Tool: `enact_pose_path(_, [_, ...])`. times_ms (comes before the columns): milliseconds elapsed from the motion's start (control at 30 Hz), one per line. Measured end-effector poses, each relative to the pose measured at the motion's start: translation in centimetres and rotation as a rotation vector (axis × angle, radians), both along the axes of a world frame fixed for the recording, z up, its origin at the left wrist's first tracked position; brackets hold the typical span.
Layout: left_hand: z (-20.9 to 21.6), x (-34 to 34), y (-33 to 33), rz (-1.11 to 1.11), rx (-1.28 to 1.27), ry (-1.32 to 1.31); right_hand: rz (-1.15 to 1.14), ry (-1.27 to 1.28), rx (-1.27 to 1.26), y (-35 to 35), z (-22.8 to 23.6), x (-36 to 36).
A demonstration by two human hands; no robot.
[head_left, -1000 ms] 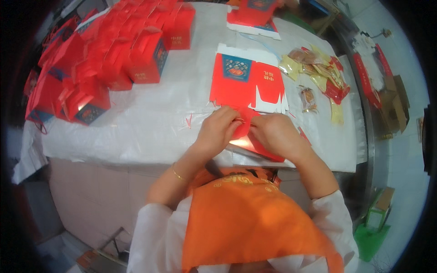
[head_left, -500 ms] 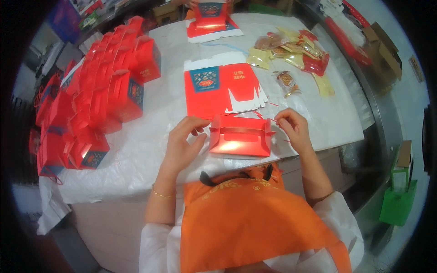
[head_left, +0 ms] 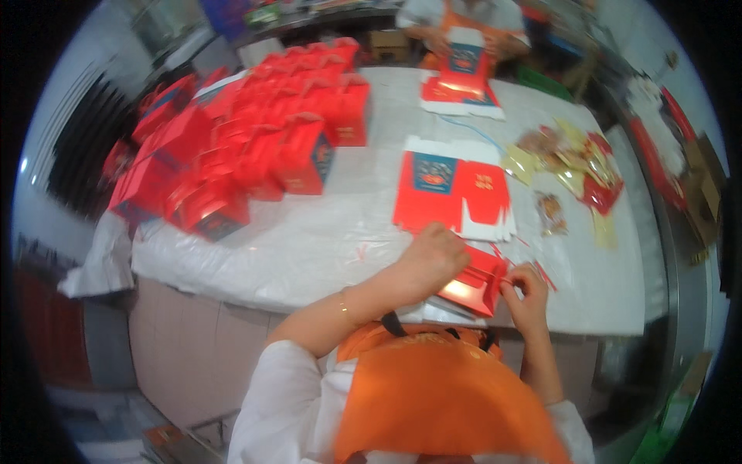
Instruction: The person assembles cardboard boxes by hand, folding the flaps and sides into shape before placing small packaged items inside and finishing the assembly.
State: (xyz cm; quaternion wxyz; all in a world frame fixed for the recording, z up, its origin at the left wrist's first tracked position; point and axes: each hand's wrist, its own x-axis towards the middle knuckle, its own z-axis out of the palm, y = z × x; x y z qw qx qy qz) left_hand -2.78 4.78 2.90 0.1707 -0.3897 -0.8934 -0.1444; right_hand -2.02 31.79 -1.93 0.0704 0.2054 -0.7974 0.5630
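Note:
A red gift box point(head_left: 473, 284) lies in front of me near the table's front edge, its folded top facing up. My left hand point(head_left: 437, 259) is curled over the box's left end and hides that part. Its fingers are closed, and whatever they hold is out of sight. At the box's right end, my right hand point(head_left: 527, 298) has thumb and forefinger pinched together, seemingly on a thin red cord. Just beyond lies a stack of flat red box blanks point(head_left: 479, 197) with white flaps and a blue panel. Loose red cords point(head_left: 546, 275) lie beside my right hand.
Many folded red boxes point(head_left: 297, 158) stand grouped on the left of the white-covered table point(head_left: 348, 232). Wrapped packets point(head_left: 572, 158) are heaped at the right, with one single packet point(head_left: 551, 214) nearer. Across the table, a co-worker point(head_left: 495, 42) handles another red box point(head_left: 465, 66).
My view has swung left, so the table's things appear shifted rightward. My left hand has moved from beside the box onto its left end. My right hand has come in to its right end.

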Motion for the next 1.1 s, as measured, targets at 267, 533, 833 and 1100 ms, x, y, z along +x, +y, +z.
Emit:
enact_pose_path(267, [3.6, 3.2, -9.8, 0.237, 0.220, 0.033, 0.000, -0.167, -0.086, 1.4, -2.0, 0.2])
enact_pose_path(533, [4.9, 4.7, -26.3, 0.635, -0.080, 0.096, 0.044, -0.253, -0.062, -1.2, -3.8, -0.4])
enact_pose_path(833, [2.6, 4.1, -37.1, 0.856, -0.009, 0.127, 0.098, -0.159, 0.135, -3.4, -4.2, -1.4])
enact_pose_path(1100, [-10.1, 7.7, -24.3, 0.943, 0.211, 0.220, 0.316, 0.221, 0.319, -6.1, -5.3, -0.3])
